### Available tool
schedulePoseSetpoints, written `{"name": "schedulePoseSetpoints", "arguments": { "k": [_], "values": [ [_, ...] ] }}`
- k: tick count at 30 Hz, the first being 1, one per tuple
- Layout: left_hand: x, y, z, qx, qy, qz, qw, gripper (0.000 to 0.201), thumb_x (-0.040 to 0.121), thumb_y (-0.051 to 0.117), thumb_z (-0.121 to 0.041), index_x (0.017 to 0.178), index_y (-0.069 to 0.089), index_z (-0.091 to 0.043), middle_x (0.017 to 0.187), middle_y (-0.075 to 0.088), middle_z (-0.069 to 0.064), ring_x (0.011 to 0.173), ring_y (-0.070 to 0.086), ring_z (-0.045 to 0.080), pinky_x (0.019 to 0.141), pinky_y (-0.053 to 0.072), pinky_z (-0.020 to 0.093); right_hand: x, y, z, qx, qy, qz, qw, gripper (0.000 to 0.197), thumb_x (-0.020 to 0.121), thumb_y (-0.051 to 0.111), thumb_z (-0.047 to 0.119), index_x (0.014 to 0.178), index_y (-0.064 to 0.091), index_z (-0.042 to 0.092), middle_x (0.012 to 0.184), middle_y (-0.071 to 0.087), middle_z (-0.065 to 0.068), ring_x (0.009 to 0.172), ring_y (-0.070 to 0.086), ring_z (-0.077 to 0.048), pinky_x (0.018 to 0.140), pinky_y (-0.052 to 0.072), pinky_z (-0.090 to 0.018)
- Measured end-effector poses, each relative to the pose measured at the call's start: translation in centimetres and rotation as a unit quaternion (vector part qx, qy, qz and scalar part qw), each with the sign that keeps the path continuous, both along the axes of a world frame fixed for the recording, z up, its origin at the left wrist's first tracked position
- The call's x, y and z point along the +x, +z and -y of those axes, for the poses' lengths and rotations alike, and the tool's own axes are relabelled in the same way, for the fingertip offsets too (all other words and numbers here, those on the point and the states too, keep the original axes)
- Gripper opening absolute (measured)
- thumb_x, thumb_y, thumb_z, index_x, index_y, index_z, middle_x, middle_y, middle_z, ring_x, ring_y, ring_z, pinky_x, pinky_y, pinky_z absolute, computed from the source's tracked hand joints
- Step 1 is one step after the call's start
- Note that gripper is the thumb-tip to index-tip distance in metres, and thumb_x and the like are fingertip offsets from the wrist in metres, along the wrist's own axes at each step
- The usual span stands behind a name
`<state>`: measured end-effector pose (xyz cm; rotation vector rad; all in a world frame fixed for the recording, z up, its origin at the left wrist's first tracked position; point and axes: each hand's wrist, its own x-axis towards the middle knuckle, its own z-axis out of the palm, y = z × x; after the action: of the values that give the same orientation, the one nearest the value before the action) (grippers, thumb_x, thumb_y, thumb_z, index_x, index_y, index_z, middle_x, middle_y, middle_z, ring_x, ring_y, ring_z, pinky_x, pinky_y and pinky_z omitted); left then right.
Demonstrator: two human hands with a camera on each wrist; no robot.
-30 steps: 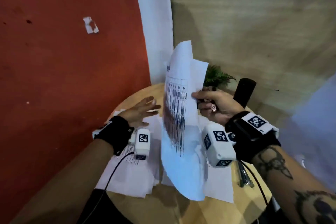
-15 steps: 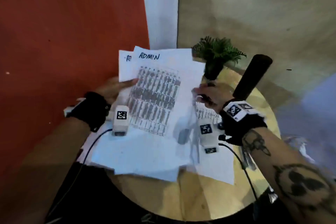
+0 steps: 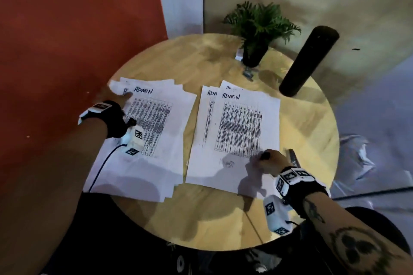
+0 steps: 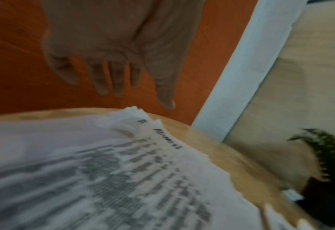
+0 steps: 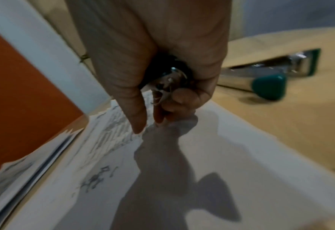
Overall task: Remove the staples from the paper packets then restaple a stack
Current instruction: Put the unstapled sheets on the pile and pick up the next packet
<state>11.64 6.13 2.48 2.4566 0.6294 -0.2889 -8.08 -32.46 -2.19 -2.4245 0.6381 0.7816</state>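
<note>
A round wooden table is seen; two paper stacks, a stapler, a potted plant and a dark cylinder are carried on it.

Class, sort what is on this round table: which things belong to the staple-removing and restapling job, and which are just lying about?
Belong to the job:
left paper stack
right paper stack
staple remover, held in the right hand
stapler, lying beside the right paper stack
left hand, open at the left paper stack's top corner

Just lying about:
potted plant
black cylinder
</note>
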Motion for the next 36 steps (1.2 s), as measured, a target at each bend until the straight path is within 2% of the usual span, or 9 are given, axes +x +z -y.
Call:
{"name": "schedulePoseSetpoints", "arguments": {
  "k": [4, 8, 13, 16, 20, 23, 29, 33, 36],
  "values": [
    [0.4, 0.7, 7.0, -0.027, -0.097, 0.089, 0.991, 0.057, 0.084, 0.068, -0.035, 0.130, 0.048, -0.007, 0.133, 0.053, 0.019, 0.120, 0.053, 0.033, 0.099, 0.042, 0.038, -0.2, -0.7, 0.5, 0.004, -0.006, 0.037, 0.999, 0.008, 0.084, 0.058, 0.021, 0.085, 0.059, 0.013, 0.100, 0.065, -0.012, 0.098, 0.061, -0.025, 0.082, 0.046, -0.028],
    [-1.0, -0.8, 15.6, -0.048, -0.206, -0.053, 0.976, 0.054, 0.086, 0.066, -0.033, 0.128, 0.052, -0.002, 0.135, 0.053, 0.016, 0.116, 0.055, 0.029, 0.094, 0.042, 0.033, -0.4, -1.2, 0.4, -0.007, 0.009, 0.042, 0.999, 0.024, 0.087, 0.054, 0.019, 0.108, 0.059, 0.009, 0.111, 0.060, -0.013, 0.106, 0.057, -0.027, 0.078, 0.040, -0.025],
    [-2.3, -4.5, 21.0, -0.072, -0.115, -0.111, 0.984, 0.081, 0.080, 0.074, -0.032, 0.141, 0.031, 0.002, 0.132, 0.054, 0.019, 0.117, 0.055, 0.030, 0.090, 0.042, 0.032, -0.5, -2.8, 0.8, 0.015, 0.006, 0.050, 0.999, 0.026, 0.081, 0.058, 0.025, 0.104, 0.058, 0.014, 0.112, 0.057, -0.013, 0.100, 0.057, -0.027, 0.087, 0.047, -0.032],
    [-2.6, -4.6, 21.9, -0.093, -0.106, -0.106, 0.984, 0.073, 0.081, 0.074, -0.022, 0.141, 0.035, -0.005, 0.120, 0.064, 0.015, 0.099, 0.062, 0.022, 0.081, 0.043, 0.026, -0.5, -3.0, 0.9, 0.017, 0.008, 0.052, 0.998, 0.031, 0.078, 0.059, 0.024, 0.107, 0.057, 0.014, 0.114, 0.054, -0.014, 0.099, 0.058, -0.029, 0.088, 0.049, -0.037],
    [-2.7, -5.3, 21.2, -0.064, -0.131, -0.044, 0.988, 0.075, 0.077, 0.077, -0.026, 0.141, 0.039, -0.016, 0.120, 0.063, 0.012, 0.104, 0.063, 0.031, 0.090, 0.051, 0.038, -0.6, -3.4, 0.9, 0.011, 0.015, 0.044, 0.999, 0.032, 0.083, 0.057, 0.021, 0.113, 0.053, 0.012, 0.121, 0.048, -0.014, 0.104, 0.055, -0.030, 0.091, 0.047, -0.037],
    [-3.2, -5.8, 20.6, -0.111, -0.144, -0.071, 0.981, 0.081, 0.078, 0.075, -0.032, 0.144, 0.033, -0.013, 0.132, 0.053, 0.013, 0.111, 0.058, 0.035, 0.069, 0.054, 0.026, -0.7, -3.9, 0.9, 0.008, 0.020, 0.051, 0.998, 0.033, 0.085, 0.054, 0.021, 0.116, 0.050, 0.012, 0.124, 0.046, -0.013, 0.108, 0.053, -0.031, 0.092, 0.046, -0.037],
    [-4.7, -5.8, 19.1, -0.198, -0.142, -0.182, 0.953, 0.089, 0.080, 0.073, -0.032, 0.147, 0.021, -0.004, 0.147, 0.038, 0.014, 0.124, 0.045, 0.026, 0.103, 0.036, 0.035, -1.1, -3.7, 0.8, 0.037, -0.006, 0.077, 0.996, 0.026, 0.082, 0.053, 0.012, 0.108, 0.054, 0.010, 0.119, 0.051, -0.015, 0.104, 0.054, -0.030, 0.091, 0.046, -0.035],
    [-5.9, -5.1, 18.4, -0.281, -0.166, -0.058, 0.943, 0.080, 0.076, 0.076, -0.008, 0.143, 0.033, -0.009, 0.136, 0.052, 0.011, 0.125, 0.049, 0.027, 0.100, 0.041, 0.035, -1.5, -2.7, 1.3, 0.102, -0.140, 0.150, 0.974, 0.015, 0.086, 0.057, 0.011, 0.101, 0.058, 0.010, 0.103, 0.061, -0.012, 0.094, 0.058, -0.026, 0.073, 0.040, -0.023],
    [-6.9, -3.4, 17.6, -0.332, -0.172, -0.011, 0.927, 0.057, 0.078, 0.072, -0.003, 0.130, 0.050, -0.001, 0.126, 0.059, 0.015, 0.113, 0.058, 0.024, 0.097, 0.043, 0.033, -0.7, -1.1, 2.5, 0.231, -0.296, 0.235, 0.897, 0.030, 0.078, 0.070, 0.021, 0.104, 0.056, 0.018, 0.097, 0.057, -0.010, 0.083, 0.053, -0.020, 0.072, 0.042, -0.029]
  ]
}}
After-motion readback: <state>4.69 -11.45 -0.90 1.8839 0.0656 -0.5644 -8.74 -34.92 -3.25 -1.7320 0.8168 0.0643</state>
